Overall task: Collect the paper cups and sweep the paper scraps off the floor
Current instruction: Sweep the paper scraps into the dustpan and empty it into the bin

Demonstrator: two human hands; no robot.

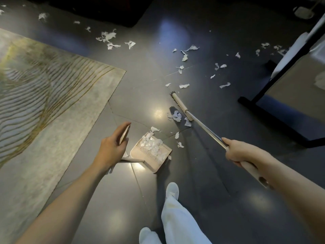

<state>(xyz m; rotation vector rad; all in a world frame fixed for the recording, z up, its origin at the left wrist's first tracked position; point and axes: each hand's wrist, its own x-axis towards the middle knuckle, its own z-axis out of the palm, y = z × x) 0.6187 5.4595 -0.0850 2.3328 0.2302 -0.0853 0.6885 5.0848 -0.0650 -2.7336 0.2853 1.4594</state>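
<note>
The right grip (pixel 241 152) is clenching the steel-poled beige broom (pixel 181 106), its head lying just beyond the small heap of white paper scraps (pixel 175 117) on the dark tile floor (pixel 140 95), w/ the beige plastic dustpan (pixel 151 154), handle grasped by the left grip (pixel 112 147), waiting near-left of the heap.

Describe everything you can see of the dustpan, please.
The dustpan is beige, plastic by its look, with a row of comb teeth inside. It rests on the dark floor, its mouth facing the broom, and holds a pile of white paper scraps. Its long handle rises to the left hand, which grips the beige top.
</note>
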